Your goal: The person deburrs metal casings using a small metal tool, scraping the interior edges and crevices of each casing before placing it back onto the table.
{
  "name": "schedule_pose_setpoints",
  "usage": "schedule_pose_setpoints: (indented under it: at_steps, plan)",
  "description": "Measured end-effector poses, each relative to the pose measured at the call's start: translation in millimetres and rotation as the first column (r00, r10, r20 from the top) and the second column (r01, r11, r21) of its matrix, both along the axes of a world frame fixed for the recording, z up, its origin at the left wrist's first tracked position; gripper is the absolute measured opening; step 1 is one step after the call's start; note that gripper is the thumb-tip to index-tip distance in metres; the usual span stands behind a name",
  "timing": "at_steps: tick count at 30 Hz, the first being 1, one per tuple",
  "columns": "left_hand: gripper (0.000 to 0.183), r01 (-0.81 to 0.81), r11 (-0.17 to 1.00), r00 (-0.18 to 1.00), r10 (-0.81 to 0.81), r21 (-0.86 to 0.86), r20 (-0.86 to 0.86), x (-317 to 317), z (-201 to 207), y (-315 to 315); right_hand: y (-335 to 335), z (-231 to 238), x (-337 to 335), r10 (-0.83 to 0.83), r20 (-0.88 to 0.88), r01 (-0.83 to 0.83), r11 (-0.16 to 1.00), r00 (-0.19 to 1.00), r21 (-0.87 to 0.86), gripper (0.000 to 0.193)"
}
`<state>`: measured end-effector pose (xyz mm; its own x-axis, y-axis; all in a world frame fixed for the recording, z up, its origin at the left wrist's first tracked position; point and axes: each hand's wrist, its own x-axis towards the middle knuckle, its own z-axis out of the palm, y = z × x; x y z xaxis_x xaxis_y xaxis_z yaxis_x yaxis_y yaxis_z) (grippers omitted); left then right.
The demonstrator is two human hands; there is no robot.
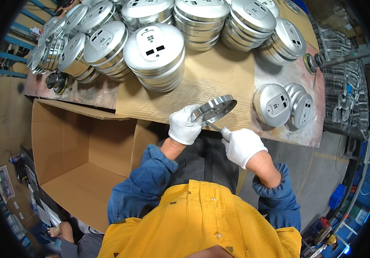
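The left fingers [188, 122] grip a metal disc [207, 106], seemingly mid-work, while the right fingers [226, 135] clutch a thin tool [212, 126] at its lower edge, stacked discs [155, 48] beyond them perhaps finished.

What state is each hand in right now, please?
Left hand: closed, holding a round metal part.
Right hand: closed, holding a thin tool.

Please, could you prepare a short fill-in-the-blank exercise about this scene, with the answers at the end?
1. The left hand and right hand are gloved in ____.
2. The slim tool is in the ____ hand.
3. The round metal part is in the ____ hand.
4. The wearer's shirt is ____.
Missing words: white; right; left; yellow.
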<state>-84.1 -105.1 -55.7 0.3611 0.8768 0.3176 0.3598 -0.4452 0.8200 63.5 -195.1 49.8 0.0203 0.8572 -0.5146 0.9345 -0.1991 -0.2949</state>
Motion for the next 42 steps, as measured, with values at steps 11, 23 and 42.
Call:
schedule_pose_setpoints:
  at_steps: [11,23,42]
  plan:
    - [0.025,-0.129,0.976,0.972,0.16,-0.177,0.173,11,-30,4,-65,-81,-45,-0.17,0.15,0.139,0.97,0.974,0.2,0.059]
    - [0.02,-0.065,0.993,0.992,0.075,-0.102,0.098,1,-26,0,-51,-25,-12,-0.149,0.078,0.134,0.976,0.986,0.173,0.037]
    - [0.019,-0.051,0.998,0.997,0.049,0.042,0.059,0,-10,-5,-7,-9,0,0.066,0.032,-0.068,0.994,0.997,0.081,0.025]
